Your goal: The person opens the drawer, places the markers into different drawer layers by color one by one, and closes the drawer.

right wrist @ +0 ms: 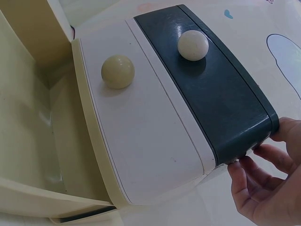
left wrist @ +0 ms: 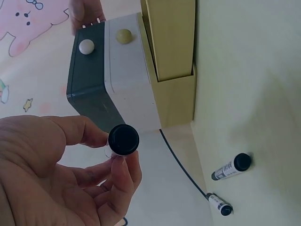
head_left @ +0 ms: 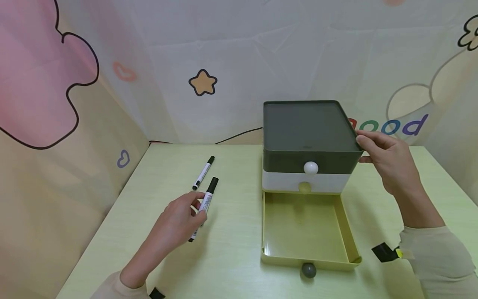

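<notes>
My left hand holds a black-capped whiteboard marker between thumb and fingers above the table; in the left wrist view its black end faces the camera. Another marker lies on the table just behind. The left wrist view has two markers on the table, the nearer-looking one largely hidden in the head view. My right hand grips the right side of a small drawer unit, thumb at the dark top's edge and fingers against its side. The bottom yellow-green drawer is pulled out, with nothing in it.
The dark upper drawer and the white middle drawer are closed, each with a round knob. A printed cloth hangs behind the table. A thin black cable runs along the back.
</notes>
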A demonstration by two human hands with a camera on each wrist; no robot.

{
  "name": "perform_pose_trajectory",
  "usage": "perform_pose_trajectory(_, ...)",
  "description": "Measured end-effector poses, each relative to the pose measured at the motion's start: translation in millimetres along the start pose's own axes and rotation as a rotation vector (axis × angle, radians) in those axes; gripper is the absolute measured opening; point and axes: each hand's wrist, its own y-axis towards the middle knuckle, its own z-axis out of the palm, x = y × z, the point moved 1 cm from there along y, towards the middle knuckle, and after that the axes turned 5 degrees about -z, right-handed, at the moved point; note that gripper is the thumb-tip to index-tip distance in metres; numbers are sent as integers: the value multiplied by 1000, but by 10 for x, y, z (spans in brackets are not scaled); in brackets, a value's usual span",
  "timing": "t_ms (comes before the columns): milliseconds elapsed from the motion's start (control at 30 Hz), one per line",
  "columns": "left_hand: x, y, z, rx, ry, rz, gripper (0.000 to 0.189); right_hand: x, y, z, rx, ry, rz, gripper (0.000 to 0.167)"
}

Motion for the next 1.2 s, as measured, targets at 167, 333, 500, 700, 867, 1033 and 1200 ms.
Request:
perform_pose_trajectory(167,-66,-16,3,-17,24,31,42,1,5,2,0,12,-3,23)
perform_pose_trajectory(333,-156,-34,20,-25,29,50,42,-9,7,-4,-2,1,2,25)
perform_pose_trajectory(500,-245,-67,64,-16,36,62,41,-13,8,-8,-3,1,7,26)
perform_pose_trajectory(700,-338,-80,142,2,50,94,40,-1,8,-8,-4,-29,10,27)
perform_pose_trajectory(867,-425,-97,221,28,58,151,36,8,11,-8,-2,-51,15,31)
perform_pose_trajectory(1033,-527,-124,312,44,99,223,36,9,7,-12,4,-33,4,30)
perform_pose_trajectory(1200,-611,-138,394,52,123,275,36,0,10,-9,8,22,3,25)
